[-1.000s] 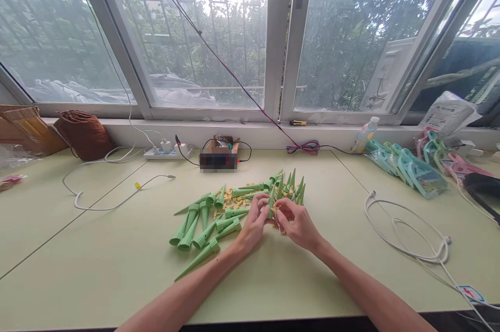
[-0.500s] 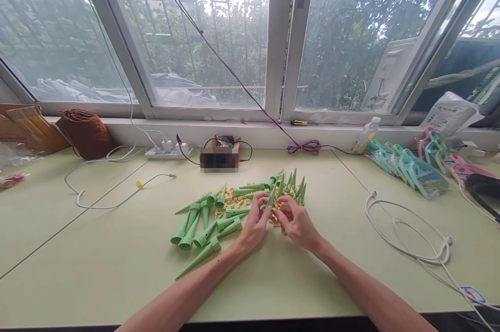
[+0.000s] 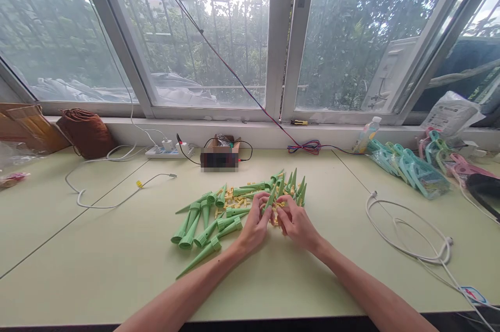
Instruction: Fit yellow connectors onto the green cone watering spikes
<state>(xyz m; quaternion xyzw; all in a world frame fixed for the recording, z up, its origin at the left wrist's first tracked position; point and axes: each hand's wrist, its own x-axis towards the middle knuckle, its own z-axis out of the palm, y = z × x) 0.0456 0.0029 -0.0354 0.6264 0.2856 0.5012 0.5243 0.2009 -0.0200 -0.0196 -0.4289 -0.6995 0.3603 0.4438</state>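
My left hand (image 3: 255,222) is closed round a green plant-watering spike (image 3: 271,196), whose point tilts upward. Close beside it, my right hand (image 3: 297,224) has thumb and fingers pinched together near the lower end of that spike. Whatever is between the right fingertips is too small and covered to make out. Small yellow plastic valves (image 3: 242,201) lie scattered behind and under the hands. More green spikes (image 3: 191,225) lie in a loose pile to the left. Behind the right hand several other spikes (image 3: 302,191) have their points upward.
At the back stand a power strip (image 3: 166,150), a small box (image 3: 219,159) with a blurred front and a brown bag (image 3: 85,133). White cables (image 3: 406,249) coil at right, near bagged green scoop-like items (image 3: 420,173) and a bottle (image 3: 367,134).
My right fingertips have shifted slightly beside the spike's lower end. The left hand keeps its hold on the spike, and the pile looks the same.
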